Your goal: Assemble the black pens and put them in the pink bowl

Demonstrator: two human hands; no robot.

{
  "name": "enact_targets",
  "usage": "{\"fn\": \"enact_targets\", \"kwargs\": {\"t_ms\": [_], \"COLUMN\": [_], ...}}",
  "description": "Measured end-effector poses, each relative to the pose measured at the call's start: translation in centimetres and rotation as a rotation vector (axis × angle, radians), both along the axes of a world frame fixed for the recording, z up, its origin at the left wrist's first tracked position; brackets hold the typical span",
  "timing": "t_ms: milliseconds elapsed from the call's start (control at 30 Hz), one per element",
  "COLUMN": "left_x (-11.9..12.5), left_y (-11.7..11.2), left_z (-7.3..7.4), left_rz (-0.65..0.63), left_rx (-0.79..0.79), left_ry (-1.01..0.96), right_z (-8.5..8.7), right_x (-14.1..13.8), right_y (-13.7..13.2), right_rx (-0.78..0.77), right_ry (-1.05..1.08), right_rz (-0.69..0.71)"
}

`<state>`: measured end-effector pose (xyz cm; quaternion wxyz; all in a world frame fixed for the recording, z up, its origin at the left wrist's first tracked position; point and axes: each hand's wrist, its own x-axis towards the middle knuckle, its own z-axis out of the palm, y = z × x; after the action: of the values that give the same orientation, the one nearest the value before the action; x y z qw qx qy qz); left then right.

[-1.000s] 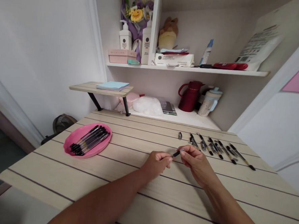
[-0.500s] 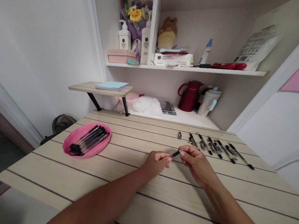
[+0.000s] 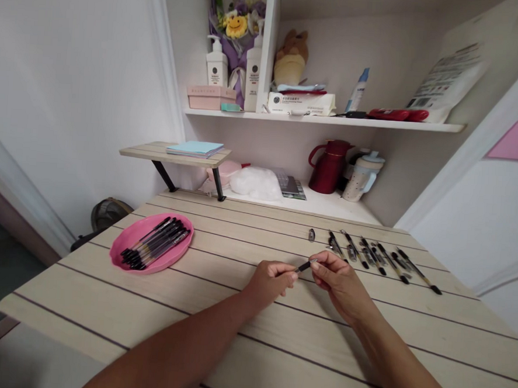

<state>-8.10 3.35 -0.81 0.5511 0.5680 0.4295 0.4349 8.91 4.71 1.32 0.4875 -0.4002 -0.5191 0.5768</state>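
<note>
we have the pen (image 3: 305,266) pinched between both hands, just above the table (image 3: 103,301). our left hand (image 3: 270,282) is curled nearly closed around the barrel end, and our right hand (image 3: 339,278) has its fingertips closed on the tip end. only a short dark stretch of the pen shows between them, so we cannot tell how its parts sit together.

the likely trouble is a small piece slipping out. if we twist or pull unevenly, a tip or spring could drop and roll along the grooves in the table. the loose parts (image 3: 373,255) lie in a row just beyond our right hand, with a small cap (image 3: 311,234) at their near end, and a careless wrist could knock them out of order. the pink tray (image 3: 123,259) of pens (image 3: 155,243) sits well apart to the left, so it seems safe from us.
</note>
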Motion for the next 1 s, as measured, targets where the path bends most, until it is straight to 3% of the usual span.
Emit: {"fn": "enact_targets", "kwargs": {"t_ms": [100,167,233,300,400,567,700,833,1000], "left_x": [0.2,0.2,0.2,0.1,0.0,-0.3,-0.4,-0.5,-0.5], "left_y": [0.2,0.3,0.4,0.5,0.7,1.0,1.1,1.2,0.8], "left_z": [0.0,0.0,0.0,-0.1,-0.3,-0.4,-0.4,-0.4,-0.1], "left_rz": [0.039,0.065,0.087,0.099,0.101,0.120,0.119,0.090,0.032], "left_rx": [-0.065,-0.090,-0.106,-0.116,-0.111,-0.099,-0.102,-0.093,-0.116], "left_ry": [-0.100,-0.162,-0.207,-0.230,-0.227,-0.226,-0.248,-0.254,-0.245], "right_z": [0.4,0.7,0.9,1.1,0.9,-0.3,-1.1,-1.1,-0.5], "right_x": [0.6,1.4,2.1,2.3,1.3,-1.6,-1.8,-0.8,0.5], "right_y": [1.2,3.2,5.7,8.3,11.3,13.0,12.9,11.8,8.7], "right_rx": [0.036,0.092,0.138,0.183,0.191,0.142,0.135,0.144,0.182], "right_ry": [-0.041,-0.157,-0.458,-0.928,-1.195,-1.355,-1.395,-1.347,-1.140], "right_rz": [-0.040,-0.186,-0.346,-0.403,-0.406,-0.399,-0.357,-0.298,-0.234]}}
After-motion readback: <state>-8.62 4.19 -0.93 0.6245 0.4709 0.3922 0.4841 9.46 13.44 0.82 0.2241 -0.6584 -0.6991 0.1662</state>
